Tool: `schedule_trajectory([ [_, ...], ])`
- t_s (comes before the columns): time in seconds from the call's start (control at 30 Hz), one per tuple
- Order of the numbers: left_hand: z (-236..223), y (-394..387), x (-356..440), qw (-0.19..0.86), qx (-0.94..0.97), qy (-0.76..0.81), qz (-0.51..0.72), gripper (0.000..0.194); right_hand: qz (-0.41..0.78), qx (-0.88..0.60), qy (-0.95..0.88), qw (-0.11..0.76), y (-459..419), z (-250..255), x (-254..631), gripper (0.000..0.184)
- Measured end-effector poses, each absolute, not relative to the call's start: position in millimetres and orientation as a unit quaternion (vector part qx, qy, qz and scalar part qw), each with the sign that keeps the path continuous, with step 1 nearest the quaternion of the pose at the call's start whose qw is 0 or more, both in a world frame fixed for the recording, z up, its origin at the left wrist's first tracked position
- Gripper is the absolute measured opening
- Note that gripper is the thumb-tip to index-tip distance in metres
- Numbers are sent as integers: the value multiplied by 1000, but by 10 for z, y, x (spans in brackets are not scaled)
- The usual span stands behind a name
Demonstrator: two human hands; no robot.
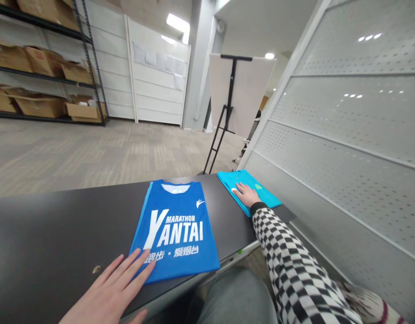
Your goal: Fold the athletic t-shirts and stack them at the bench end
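A blue shirt (177,204) lies folded flat on the dark table (75,216), its white "Marathon Yantai" print facing up. My left hand (116,283) has its fingers spread, the tips resting on the shirt's lower left corner and covering part of the print. Farther right, a folded turquoise shirt (266,195) lies at the table's right end. On top of it rests my right hand (247,195), fingers stretched out and palm down, at the end of a black-and-white checked sleeve (288,252).
A perforated white panel wall (345,117) rises close along the table's right end. Beyond the table's far edge stands a black easel (224,117) with a white board. Cardboard boxes (42,105) fill a black shelf (48,76) at the back left. My knee (237,297) is below the near edge.
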State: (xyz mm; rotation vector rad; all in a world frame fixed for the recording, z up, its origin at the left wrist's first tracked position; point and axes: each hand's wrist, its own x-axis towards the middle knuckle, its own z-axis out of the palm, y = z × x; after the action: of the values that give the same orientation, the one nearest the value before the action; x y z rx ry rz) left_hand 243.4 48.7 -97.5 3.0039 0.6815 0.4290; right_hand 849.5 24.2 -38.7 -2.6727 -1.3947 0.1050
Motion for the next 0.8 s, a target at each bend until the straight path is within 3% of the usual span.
schedule_trajectory([
  [0.2, -1085, 529, 2422, -20, 963, 193, 190, 82, 23, -918, -390, 74, 221, -715, 8045, 79],
  [0.43, -1023, 499, 2406, -39, 968, 185, 165, 76, -22, -937, -327, 121, 206, -661, 7393, 71],
  [0.6, -964, 435, 2413, -37, 968, 203, 143, 77, -56, -764, -600, 230, -333, -379, 6744, 55],
  [0.67, -988, 439, 2421, -54, 966, 198, 156, 79, 39, -650, -735, 188, -697, -406, 6413, 64],
  [0.73, -1022, 447, 2416, -74, 965, 182, 175, 77, 82, -594, -790, 124, -1030, -539, 6141, 88],
  [0.8, -1041, 446, 2391, -83, 962, 169, 196, 69, 58, -597, -793, 109, -1263, -718, 5986, 80],
])
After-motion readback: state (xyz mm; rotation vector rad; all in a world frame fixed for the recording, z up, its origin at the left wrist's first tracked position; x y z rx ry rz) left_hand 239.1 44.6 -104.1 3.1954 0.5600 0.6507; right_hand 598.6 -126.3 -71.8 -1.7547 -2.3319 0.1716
